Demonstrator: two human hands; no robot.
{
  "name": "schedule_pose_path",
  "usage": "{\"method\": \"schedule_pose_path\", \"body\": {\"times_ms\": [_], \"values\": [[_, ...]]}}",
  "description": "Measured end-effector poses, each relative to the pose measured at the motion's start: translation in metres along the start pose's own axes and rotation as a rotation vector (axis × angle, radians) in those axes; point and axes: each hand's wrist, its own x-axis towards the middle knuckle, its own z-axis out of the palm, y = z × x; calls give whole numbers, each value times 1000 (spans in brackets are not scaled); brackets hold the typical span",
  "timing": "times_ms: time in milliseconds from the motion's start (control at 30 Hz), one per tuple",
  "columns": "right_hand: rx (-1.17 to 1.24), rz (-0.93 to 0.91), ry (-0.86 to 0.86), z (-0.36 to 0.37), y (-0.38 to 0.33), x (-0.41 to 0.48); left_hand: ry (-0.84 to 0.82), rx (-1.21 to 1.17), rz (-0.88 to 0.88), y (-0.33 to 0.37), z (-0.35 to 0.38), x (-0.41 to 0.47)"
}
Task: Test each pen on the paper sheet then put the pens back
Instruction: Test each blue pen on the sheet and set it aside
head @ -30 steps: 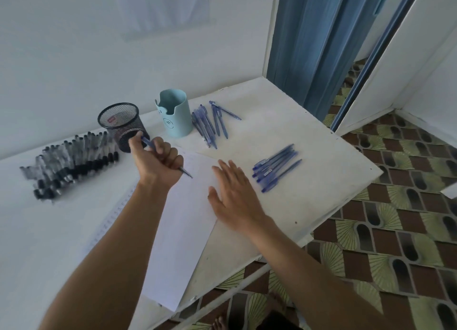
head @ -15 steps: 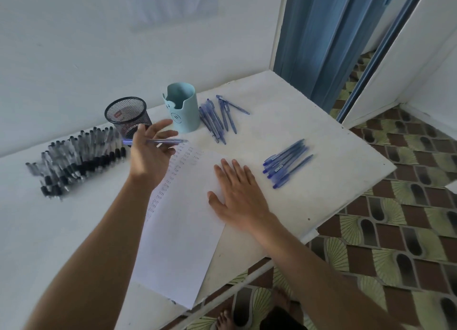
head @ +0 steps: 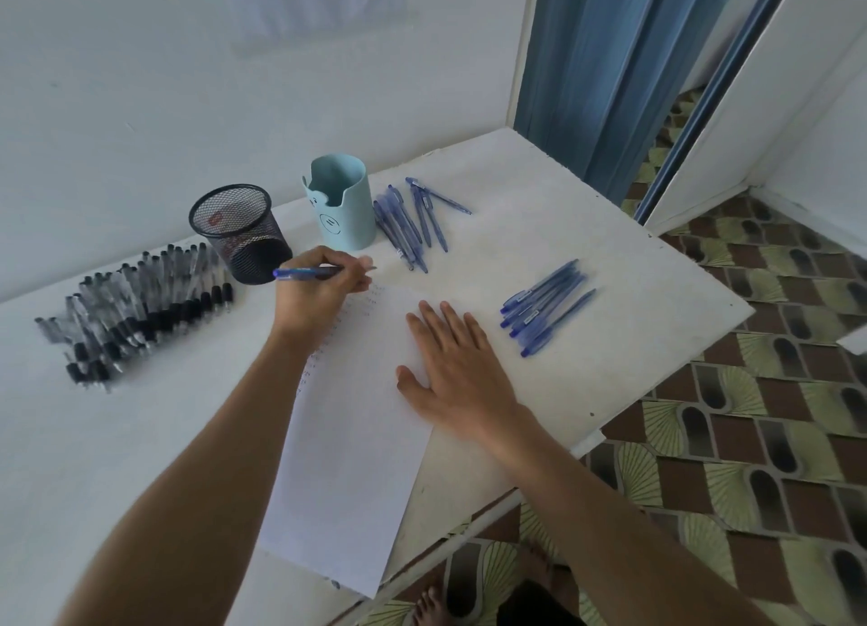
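White walls [head: 140,85], patterned tile floor [head: 750,461], blue door [head: 586,62].

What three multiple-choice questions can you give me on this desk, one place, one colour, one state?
1. Where is the black wire-mesh cup? A) left of the pale blue plastic cup B) right of it C) inside it
2. What colour is the pen in the left hand? A) black B) blue C) red
3. How is the right hand? A) pinching a pen B) flat on the white paper sheet C) fisted
Answers: 1 A, it sits leftward of the two cups; 2 B, its barrel shows blue; 3 B, it lies outstretched on the sheet.
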Motion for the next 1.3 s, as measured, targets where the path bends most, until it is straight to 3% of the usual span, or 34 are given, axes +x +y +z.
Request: {"method": "schedule_pose_path", "body": {"times_ms": [233,367,1300], "values": [[-2,-1,14,3,0,0,124,246,-33,-6,-9,5],[5,1,11,4,0,-1,85,420,60,-8,-10,6],[14,11,45,6,-2,1,40,420,118,-9,-2,1]]}}
